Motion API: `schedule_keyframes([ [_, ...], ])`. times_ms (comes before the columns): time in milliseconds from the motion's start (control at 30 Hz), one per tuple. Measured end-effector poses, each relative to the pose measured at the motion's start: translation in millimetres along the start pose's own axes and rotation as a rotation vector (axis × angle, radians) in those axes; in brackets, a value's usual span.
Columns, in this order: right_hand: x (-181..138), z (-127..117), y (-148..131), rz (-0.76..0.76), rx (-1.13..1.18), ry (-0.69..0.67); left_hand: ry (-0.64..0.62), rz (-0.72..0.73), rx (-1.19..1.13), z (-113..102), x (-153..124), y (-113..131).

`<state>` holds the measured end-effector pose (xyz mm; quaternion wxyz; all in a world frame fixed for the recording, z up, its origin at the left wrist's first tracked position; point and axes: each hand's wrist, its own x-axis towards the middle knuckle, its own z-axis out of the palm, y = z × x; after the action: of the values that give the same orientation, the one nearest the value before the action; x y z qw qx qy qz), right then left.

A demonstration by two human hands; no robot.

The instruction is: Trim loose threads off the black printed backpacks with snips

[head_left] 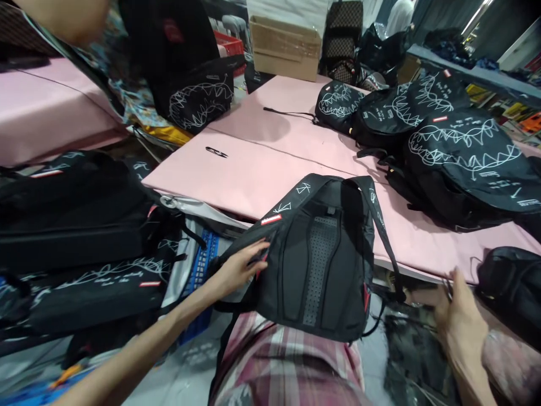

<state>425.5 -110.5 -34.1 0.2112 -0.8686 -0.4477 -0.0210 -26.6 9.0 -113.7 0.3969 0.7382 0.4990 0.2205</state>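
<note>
A black backpack with a padded back panel and white line drawings on its straps rests on my lap, leaning against the edge of the pink table. My left hand grips its left side, fingers curled on the fabric. My right hand is lower right, motion-blurred, its fingers closed on the edge of a clear plastic bag below the table edge.
Several black backpacks with white scribble prints are piled on the table's right side. More black bags are stacked at left. A cardboard box stands at the far end. Another person leans in at upper left holding a bag.
</note>
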Motion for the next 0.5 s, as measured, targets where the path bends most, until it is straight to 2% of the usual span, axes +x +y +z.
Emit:
schedule_keyframes([
  [33, -12.9, 1.8, 14.0, 0.038, 0.03, -0.04, 0.016, 0.085, 0.094, 4.1, -12.8, -0.2],
  [100, -43.0, 15.5, 32.3, 0.089, 0.218, -0.233, 0.027, 0.219, 0.243, 9.5, -31.7, -1.5],
  [167, -68.1, 33.9, 35.6, 0.135, 0.363, -0.381, 0.062, 0.266, 0.324, 12.3, -34.1, -2.2],
  [200, -75.6, 41.5, 31.5, 0.155, 0.403, -0.39, 0.094, 0.266, 0.352, 13.7, -27.8, -1.5],
  [267, -79.1, 50.0, 13.5, 0.16, 0.442, -0.31, 0.166, 0.251, 0.411, 18.3, -2.9, 2.5],
  [367, -66.2, 48.3, -26.7, -0.014, 0.512, -0.245, 0.2, 0.202, 0.555, 30.1, 43.0, 11.8],
  [500, -53.0, 48.6, -74.3, -0.364, 0.608, -0.378, 0.214, 0.14, 0.637, 40.8, 74.0, 12.6],
])
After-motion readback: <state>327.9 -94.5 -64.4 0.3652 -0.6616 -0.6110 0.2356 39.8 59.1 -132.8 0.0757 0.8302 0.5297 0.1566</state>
